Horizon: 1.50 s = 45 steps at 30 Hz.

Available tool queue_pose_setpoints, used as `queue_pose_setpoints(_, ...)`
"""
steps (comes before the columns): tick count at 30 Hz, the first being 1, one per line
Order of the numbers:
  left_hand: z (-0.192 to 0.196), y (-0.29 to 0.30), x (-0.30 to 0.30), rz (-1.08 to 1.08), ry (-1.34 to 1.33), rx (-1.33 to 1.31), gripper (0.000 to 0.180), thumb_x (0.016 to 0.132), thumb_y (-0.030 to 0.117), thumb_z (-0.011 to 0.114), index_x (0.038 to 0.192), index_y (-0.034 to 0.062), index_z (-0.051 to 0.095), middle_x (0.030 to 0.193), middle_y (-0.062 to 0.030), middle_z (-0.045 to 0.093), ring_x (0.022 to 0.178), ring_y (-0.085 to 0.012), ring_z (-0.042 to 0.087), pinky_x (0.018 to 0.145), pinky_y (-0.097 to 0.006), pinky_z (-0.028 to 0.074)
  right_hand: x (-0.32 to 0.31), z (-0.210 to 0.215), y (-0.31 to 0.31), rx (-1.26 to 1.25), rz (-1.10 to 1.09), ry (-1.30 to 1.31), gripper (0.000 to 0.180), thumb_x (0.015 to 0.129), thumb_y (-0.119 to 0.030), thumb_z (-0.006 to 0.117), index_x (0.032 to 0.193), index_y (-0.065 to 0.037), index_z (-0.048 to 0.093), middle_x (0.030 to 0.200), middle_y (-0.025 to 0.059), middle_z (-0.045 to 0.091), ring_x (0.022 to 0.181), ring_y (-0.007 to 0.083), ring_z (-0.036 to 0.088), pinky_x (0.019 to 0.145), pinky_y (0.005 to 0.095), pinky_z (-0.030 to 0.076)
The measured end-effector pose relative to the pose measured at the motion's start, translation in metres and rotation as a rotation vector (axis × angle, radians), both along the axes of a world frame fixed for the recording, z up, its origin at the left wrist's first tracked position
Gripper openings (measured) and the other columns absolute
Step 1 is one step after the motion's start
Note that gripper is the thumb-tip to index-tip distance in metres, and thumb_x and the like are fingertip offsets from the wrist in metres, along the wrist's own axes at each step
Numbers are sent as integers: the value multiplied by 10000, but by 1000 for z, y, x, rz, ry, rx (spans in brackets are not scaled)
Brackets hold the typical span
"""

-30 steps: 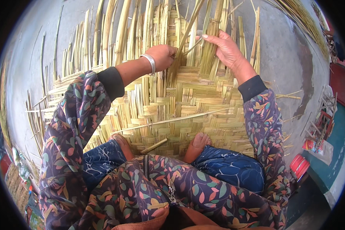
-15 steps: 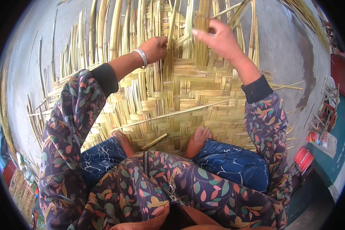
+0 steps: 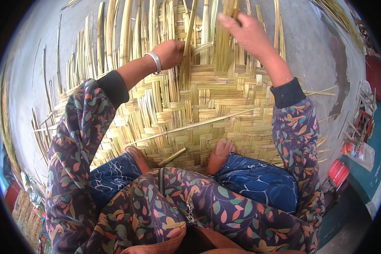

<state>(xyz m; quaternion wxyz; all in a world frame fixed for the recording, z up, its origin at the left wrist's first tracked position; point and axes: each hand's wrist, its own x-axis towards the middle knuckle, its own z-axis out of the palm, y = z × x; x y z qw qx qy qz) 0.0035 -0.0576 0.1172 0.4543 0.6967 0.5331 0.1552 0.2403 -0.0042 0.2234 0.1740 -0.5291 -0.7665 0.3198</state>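
A woven mat (image 3: 216, 101) of flat yellow-green reed strips spreads over the floor under my bare feet. My left hand (image 3: 172, 54), with a silver bangle at the wrist, is closed on a reed strip (image 3: 186, 67) that stands up from the weave. Farther right, my right hand (image 3: 249, 34) grips a bundle of upright reed strips (image 3: 227, 42), slightly smeared by motion. Between the hands, a folded strip (image 3: 202, 48) slants across the pale uprights. My right fingertips are partly hidden behind the bundle.
Unwoven reed ends (image 3: 125, 34) fan out over the grey concrete floor (image 3: 302, 46). A loose long strip (image 3: 199, 124) and a short piece (image 3: 172, 156) lie on the mat. At the right stand a red tub (image 3: 338, 172) and a small rack (image 3: 362, 127). More reeds (image 3: 338, 19) lie at the far right.
My right hand has risen slightly away and to the right, with the strips it grips lifted and bent away. My left hand stays nearly in place on its strip.
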Motion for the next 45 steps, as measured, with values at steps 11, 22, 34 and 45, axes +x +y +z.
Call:
queue_pose_setpoints(11,22,16,17,-139,341,128,188,773,97,534,898,3,638,873,-205,649,823,-352,628,761,-396,502,55,-59,-26,-427,-426,432,343,907,-116,550,1239,-45,503,954,76,590,835,132,635,635,250,522)
queue_pose_setpoints(22,5,17,19,-56,155,19,203,776,59,515,915,-30,632,882,-236,646,843,-365,624,788,-395,494,44,-49,-3,604,289,-609,90,776,-116,614,857,-79,622,868,77,582,888,276,564,749,398,481)
queue_pose_setpoints(34,19,20,18,-105,160,-157,306,885,95,563,1181,24,600,990,-142,676,922,-206,647,870,-312,492,48,-29,-12,512,381,-579,53,785,-111,593,825,-82,573,782,75,618,817,291,586,667,413,469)
queue_pose_setpoints(45,-3,-37,6,438,-71,371,459,880,112,585,1307,52,427,1214,-183,520,1095,-263,575,842,-337,554,64,-58,5,-209,400,-497,207,815,-225,647,808,-31,576,656,82,584,611,219,549,594,364,439)
